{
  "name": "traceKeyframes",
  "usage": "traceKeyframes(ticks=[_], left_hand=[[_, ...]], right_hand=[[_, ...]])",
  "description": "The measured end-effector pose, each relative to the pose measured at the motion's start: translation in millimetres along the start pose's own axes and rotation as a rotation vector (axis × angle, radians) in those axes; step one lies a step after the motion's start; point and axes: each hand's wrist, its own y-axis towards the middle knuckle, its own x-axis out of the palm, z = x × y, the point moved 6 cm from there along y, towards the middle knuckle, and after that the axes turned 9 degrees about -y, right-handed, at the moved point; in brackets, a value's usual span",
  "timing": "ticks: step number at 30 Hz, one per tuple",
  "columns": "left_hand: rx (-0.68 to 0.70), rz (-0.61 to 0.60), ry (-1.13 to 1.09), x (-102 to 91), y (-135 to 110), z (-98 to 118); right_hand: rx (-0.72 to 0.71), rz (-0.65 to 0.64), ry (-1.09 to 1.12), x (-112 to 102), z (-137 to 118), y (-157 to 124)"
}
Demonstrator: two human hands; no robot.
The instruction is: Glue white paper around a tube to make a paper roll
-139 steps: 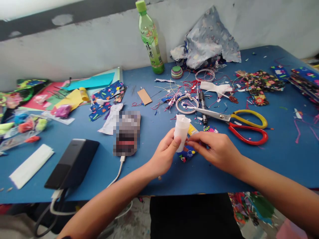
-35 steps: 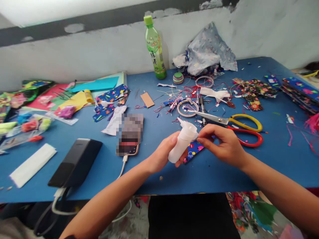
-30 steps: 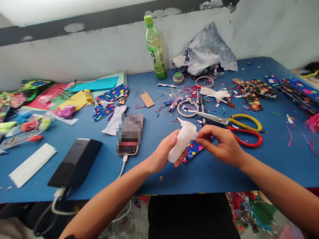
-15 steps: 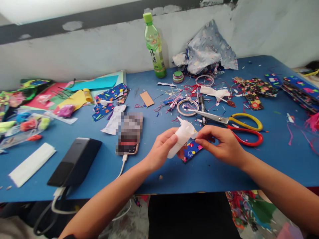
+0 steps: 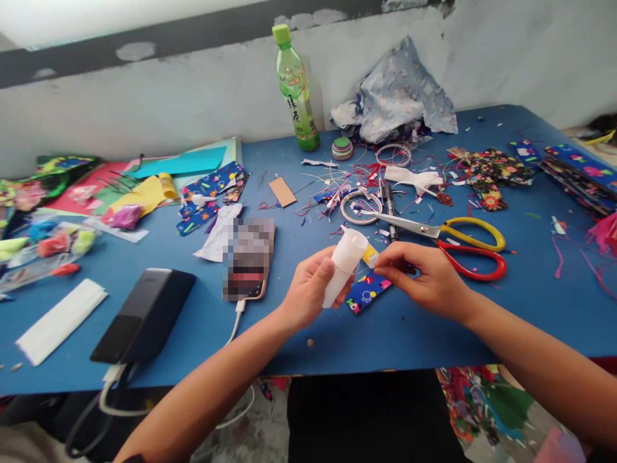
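My left hand (image 5: 313, 280) is wrapped round a white tube-like roll (image 5: 343, 265), tilted with its upper end toward the far side. A thin thread (image 5: 348, 272) circles the roll and runs toward my right hand (image 5: 418, 275). The thumb and forefinger of that hand are pinched on the thread, just right of the roll. Between roll and fingertips shows a small yellow-and-white piece (image 5: 370, 256); whether it is held I cannot tell. Below, a strip of blue patterned fabric (image 5: 367, 292) lies on the table, partly covered by the hands.
Large scissors (image 5: 472, 251) with red and yellow handles lie beyond my right hand, beside a black marker (image 5: 388, 209), a tape roll (image 5: 360, 207) and tangled threads. A phone (image 5: 250, 257) and power bank (image 5: 144, 315) are left. A green bottle (image 5: 296, 96) stands by the wall.
My left hand has turned the roll slightly, and it now stands a little more upright. More of the yellow piece shows. My right hand has shifted slightly left, still pinching.
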Motion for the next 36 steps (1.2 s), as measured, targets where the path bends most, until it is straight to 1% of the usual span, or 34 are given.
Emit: traceKeyframes(ticks=[3,6,12,16,20,22,25,27,30,33,36], left_hand=[[-0.012,0.068,0.004,-2.3,0,1],[-0.020,0.085,0.015,-4.1,0,1],[-0.041,0.016,0.089,-4.6,-3,-3],[-0.078,0.007,0.153,-5.4,-4,-6],[-0.102,-0.059,0.154,-1.5,-5,-11],[-0.092,-0.078,0.149,-0.3,-5,-13],[-0.094,-0.082,0.124,-0.4,-4,-16],[-0.096,-0.081,0.085,-0.3,-4,-17],[-0.095,-0.083,0.014,1.6,-5,-16],[-0.123,-0.090,-0.054,5.8,-6,-15],[-0.130,-0.063,-0.099,8.2,-6,-11]], right_hand=[[0.011,0.007,0.003,0,0,0],[0.015,0.007,0.003,0,0,0],[-0.036,0.004,-0.045,1,-1,-1],[-0.105,-0.022,-0.083,5,-5,-1],[-0.173,-0.031,-0.106,10,-12,-2],[-0.205,0.014,-0.135,10,-15,-3],[-0.272,0.132,-0.223,6,-18,-5],[-0.303,0.178,-0.269,6,-19,-6],[-0.294,0.173,-0.264,6,-16,-5],[-0.263,0.166,-0.248,6,-14,-5],[-0.257,0.211,-0.277,2,-16,-4]])
